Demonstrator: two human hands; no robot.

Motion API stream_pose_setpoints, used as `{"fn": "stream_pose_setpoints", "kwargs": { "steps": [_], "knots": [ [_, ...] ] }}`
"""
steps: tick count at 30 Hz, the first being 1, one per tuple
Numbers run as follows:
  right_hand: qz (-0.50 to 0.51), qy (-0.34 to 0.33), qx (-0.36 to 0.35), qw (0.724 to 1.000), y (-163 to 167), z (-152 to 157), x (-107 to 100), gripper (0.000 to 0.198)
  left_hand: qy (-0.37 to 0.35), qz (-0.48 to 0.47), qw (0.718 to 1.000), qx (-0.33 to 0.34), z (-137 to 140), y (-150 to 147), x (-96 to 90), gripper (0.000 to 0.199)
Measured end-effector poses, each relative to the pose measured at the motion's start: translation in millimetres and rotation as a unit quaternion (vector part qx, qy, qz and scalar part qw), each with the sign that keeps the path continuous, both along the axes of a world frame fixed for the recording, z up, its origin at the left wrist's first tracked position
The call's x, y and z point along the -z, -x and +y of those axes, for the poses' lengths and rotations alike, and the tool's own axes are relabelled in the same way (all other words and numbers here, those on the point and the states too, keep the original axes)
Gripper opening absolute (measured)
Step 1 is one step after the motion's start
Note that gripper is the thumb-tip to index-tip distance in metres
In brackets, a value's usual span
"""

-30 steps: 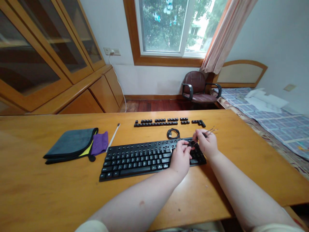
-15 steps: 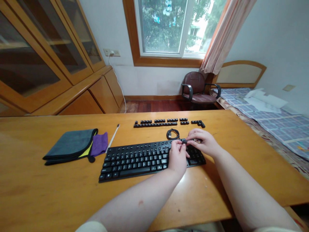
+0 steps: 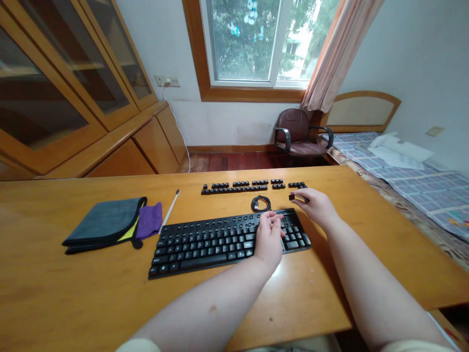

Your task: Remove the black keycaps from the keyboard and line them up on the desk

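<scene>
A black keyboard (image 3: 208, 247) lies on the desk, with bare spots along its top row. My left hand (image 3: 269, 238) rests over its right part, fingers loosely curled and a little apart, with nothing visible in them. Beyond the keyboard's upper right corner, my right hand (image 3: 318, 206) pinches a small black keycap (image 3: 291, 197) between thumb and fingers. Several loose keycaps (image 3: 234, 189) stand in two rows behind the keyboard. My right hand hides part of the right-hand group of keycaps (image 3: 296, 185).
A coiled USB cable (image 3: 261, 203) sits behind the keyboard. To the left are a toothbrush (image 3: 170, 210), a purple cloth (image 3: 149, 221) and a folded grey towel (image 3: 104, 221) on the wooden desk (image 3: 91, 303). A chair (image 3: 295, 132) stands past the far edge.
My right hand has moved away from my left hand, up and right off the keyboard, carrying the keycap. The left hand's fingers have loosened, staying over the keyboard.
</scene>
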State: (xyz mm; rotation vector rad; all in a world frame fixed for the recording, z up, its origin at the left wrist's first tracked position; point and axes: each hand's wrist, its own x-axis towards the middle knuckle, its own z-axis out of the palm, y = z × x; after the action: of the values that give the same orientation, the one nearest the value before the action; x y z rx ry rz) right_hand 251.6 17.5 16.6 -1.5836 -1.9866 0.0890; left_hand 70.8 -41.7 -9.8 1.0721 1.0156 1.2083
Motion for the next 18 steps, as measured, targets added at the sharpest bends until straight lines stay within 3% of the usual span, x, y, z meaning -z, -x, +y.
{"fn": "stream_pose_setpoints", "kwargs": {
  "steps": [3, 8, 18],
  "knots": [
    [-0.048, 0.089, 0.124, 0.987, -24, 14, 14, 0.026, 0.002, -0.004, 1.0, 0.002, 0, 0, -1.0, 0.015],
    [-0.059, 0.161, 0.18, 0.968, -37, 26, 31, 0.027, 0.006, -0.005, 1.0, 0.005, 0, 1, -3.3, 0.014],
    [-0.041, 0.083, 0.174, 0.98, -41, 35, 47, 0.021, 0.007, 0.004, 1.0, 0.011, -1, 2, -6.7, 0.015]
  ]
}}
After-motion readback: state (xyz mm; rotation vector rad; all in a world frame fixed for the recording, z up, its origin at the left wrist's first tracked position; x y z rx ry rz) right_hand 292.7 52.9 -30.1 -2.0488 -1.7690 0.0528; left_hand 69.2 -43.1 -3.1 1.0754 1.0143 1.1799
